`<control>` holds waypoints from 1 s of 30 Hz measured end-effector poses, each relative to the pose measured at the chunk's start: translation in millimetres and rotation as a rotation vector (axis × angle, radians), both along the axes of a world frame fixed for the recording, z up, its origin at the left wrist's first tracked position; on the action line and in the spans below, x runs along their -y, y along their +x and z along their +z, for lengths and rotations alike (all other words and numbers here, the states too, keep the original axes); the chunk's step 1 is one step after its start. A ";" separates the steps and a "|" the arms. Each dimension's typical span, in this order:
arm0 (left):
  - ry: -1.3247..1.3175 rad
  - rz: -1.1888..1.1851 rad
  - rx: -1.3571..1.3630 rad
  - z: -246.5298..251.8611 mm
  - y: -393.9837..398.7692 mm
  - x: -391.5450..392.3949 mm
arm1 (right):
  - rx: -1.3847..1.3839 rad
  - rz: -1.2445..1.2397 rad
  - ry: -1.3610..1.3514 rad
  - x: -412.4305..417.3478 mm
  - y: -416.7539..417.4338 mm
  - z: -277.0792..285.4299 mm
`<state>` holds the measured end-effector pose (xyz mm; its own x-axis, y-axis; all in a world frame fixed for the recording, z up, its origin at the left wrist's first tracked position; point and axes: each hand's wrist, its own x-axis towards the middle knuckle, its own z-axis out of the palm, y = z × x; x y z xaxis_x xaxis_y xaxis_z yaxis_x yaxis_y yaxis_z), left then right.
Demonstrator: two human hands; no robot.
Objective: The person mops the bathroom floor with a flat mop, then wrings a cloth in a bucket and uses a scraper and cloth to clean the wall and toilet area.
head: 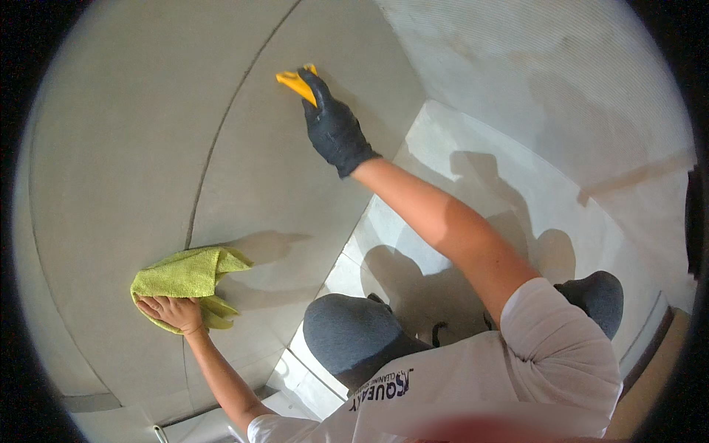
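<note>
My left hand [170,312] is bare and presses a folded yellow-green microfibre cloth [183,275] against a large grey wall panel [138,149]. The cloth's loose corners hang off to the right. Higher up, my right hand [335,127] wears a black glove and grips a yellow hand tool [297,84], which looks like a scraper. The tool is held at the same panel, right of a dark joint line [221,124]. Whether its edge touches the surface cannot be told, and its grip is partly hidden by the fingers.
A finely ribbed light wall [532,61] meets the panel at a corner on the upper right. Below lies a pale tiled floor [437,130], crossed by shadows. My bent knees [354,332] in dark trousers are close to the panel. A brown edge [653,354] runs at the lower right.
</note>
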<state>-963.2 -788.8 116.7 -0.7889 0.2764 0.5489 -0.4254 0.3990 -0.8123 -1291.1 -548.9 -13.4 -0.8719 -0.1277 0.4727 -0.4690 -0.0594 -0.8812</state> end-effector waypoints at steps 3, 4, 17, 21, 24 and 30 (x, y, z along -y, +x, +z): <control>0.045 0.011 -0.047 -9.8 -5.0 -4.0 | 0.021 0.037 0.043 -6.0 9.4 -3.0; 0.067 -0.001 -0.073 -9.9 -10.3 -8.6 | 0.015 0.053 0.048 -6.9 12.4 -1.8; 0.434 -0.319 0.348 -80.3 -284.2 -157.1 | 0.112 0.309 0.336 -97.2 36.8 -147.4; 0.189 -0.183 0.723 -213.8 -274.7 -134.2 | 0.454 0.635 0.631 -131.3 32.0 -164.7; 0.354 -0.179 0.819 -217.9 -222.3 -103.6 | 0.415 0.663 0.501 -151.2 17.3 -176.2; 0.151 0.214 0.094 25.4 -200.2 -118.7 | 0.683 0.607 0.433 -192.8 19.5 -159.2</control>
